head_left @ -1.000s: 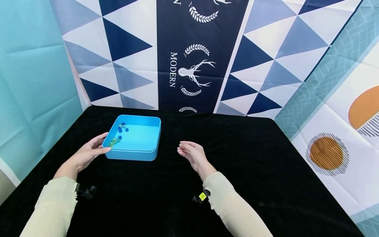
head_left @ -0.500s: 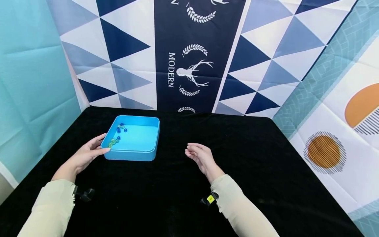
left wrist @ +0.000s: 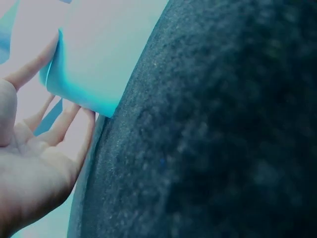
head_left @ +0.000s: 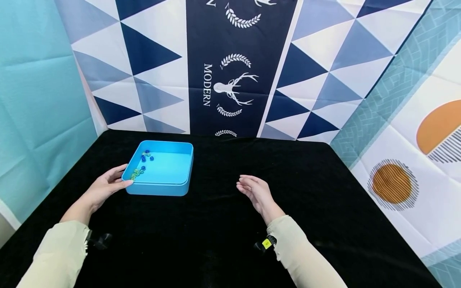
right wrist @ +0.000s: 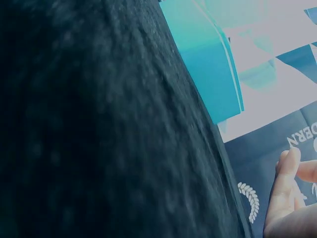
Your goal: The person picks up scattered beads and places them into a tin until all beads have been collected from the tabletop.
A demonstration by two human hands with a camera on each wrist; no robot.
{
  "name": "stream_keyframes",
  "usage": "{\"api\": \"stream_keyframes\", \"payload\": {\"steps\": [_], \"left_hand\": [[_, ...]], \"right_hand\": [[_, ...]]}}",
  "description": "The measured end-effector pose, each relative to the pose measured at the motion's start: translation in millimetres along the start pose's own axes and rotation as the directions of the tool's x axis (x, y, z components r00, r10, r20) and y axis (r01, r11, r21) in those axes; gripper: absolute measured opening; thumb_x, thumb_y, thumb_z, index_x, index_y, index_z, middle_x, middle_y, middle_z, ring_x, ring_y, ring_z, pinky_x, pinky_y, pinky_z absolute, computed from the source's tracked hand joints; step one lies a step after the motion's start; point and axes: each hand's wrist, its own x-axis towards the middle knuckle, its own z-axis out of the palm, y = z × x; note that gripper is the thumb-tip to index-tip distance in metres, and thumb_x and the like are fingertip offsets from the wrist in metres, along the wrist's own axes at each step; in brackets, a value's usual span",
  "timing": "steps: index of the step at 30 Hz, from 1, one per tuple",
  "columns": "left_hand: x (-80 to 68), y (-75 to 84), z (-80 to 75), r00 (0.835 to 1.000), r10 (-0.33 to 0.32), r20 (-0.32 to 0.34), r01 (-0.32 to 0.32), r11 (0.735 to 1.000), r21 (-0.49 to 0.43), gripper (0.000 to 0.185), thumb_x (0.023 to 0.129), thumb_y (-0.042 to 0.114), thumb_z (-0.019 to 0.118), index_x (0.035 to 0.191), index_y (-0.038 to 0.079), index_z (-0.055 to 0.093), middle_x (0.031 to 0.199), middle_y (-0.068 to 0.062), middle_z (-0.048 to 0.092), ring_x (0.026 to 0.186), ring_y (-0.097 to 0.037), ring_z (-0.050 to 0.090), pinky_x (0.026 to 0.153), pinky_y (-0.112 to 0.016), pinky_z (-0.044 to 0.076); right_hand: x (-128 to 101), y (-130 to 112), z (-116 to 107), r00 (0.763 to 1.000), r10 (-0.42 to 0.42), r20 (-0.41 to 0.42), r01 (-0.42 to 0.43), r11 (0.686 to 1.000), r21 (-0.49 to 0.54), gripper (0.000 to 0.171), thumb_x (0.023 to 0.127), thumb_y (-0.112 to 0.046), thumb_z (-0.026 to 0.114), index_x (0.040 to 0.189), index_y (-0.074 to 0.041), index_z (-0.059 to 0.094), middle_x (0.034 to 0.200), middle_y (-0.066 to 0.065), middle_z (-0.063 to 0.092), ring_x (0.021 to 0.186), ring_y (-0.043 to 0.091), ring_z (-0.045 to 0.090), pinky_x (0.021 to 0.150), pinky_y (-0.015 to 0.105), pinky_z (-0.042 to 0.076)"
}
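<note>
The black surface [head_left: 223, 224] fills the lower part of the head view, and on it, toward its far left part, stands one blue tray [head_left: 181, 158], square with rounded corners and low walls. Only the head view looks into the tray: a small cluster of marbles [head_left: 141, 167] lies along its left wall, some dark blue and some green, about ten in all, though they are too small to count surely. Neither wrist view shows the marbles. The left wrist view shows the tray's near left corner from low down; the right wrist view shows the tray's right wall from the side, well apart from that hand.

There are two hands, each at the end of a pale sleeve. The left hand [head_left: 106, 188] lies at the tray's near left corner, its fingers [left wrist: 64, 124] straight and slightly spread; the left wrist view shows the fingertips against the outer wall and the thumb up along the corner edge, touching rather than gripping. The right hand [head_left: 257, 192] is well to the right of the tray, above the surface, palm turned inward, its fingers [right wrist: 290, 163] loosely curved and close together. It holds nothing.
</note>
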Motion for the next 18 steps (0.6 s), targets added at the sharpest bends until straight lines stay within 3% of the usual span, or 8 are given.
{"api": "stream_keyframes", "payload": {"steps": [5,9,14,18], "left_hand": [[-5.5,4.3,3.5,0.997,0.028,-0.065,-0.016,0.986,0.167,0.087,0.088,0.047,0.060,0.148,0.003,0.015,0.140,-0.031,0.028,0.120,-0.044,0.037,0.095,-0.056,0.036],[-10.2,8.6,9.4,0.984,0.095,-0.150,-0.049,0.958,0.282,0.085,0.086,0.048,0.061,0.143,-0.003,0.024,0.129,-0.030,0.039,0.112,-0.041,0.045,0.087,-0.051,0.044],[-16.7,15.5,17.4,0.949,0.198,-0.246,-0.080,0.905,0.419,0.071,0.086,0.041,0.064,0.131,-0.006,0.037,0.113,-0.025,0.047,0.100,-0.038,0.050,0.078,-0.049,0.047],[-22.7,22.4,24.3,0.928,0.270,-0.255,-0.099,0.841,0.532,0.054,0.086,0.029,0.066,0.122,-0.006,0.044,0.107,-0.023,0.047,0.095,-0.038,0.050,0.076,-0.050,0.045]], "right_hand": [[-0.3,-5.3,-13.0,1.000,-0.004,-0.008,0.004,1.000,-0.005,0.022,0.091,0.006,0.049,0.112,0.012,0.055,0.084,0.012,0.065,0.073,0.015,0.065,0.071,0.023,0.052],[-0.6,-9.5,-23.7,1.000,-0.010,-0.015,0.010,1.000,-0.009,0.020,0.091,0.006,0.049,0.110,0.010,0.055,0.082,0.010,0.065,0.073,0.014,0.065,0.072,0.023,0.052],[-2.7,-14.1,-34.5,1.000,-0.011,-0.026,0.011,1.000,-0.018,0.021,0.092,0.006,0.048,0.112,0.010,0.053,0.082,0.008,0.065,0.074,0.014,0.064,0.073,0.023,0.052],[-5.0,-17.8,-42.7,0.999,-0.014,-0.034,0.014,1.000,-0.016,0.017,0.092,0.006,0.047,0.106,0.006,0.057,0.080,0.008,0.065,0.075,0.015,0.064,0.074,0.024,0.052]]}}
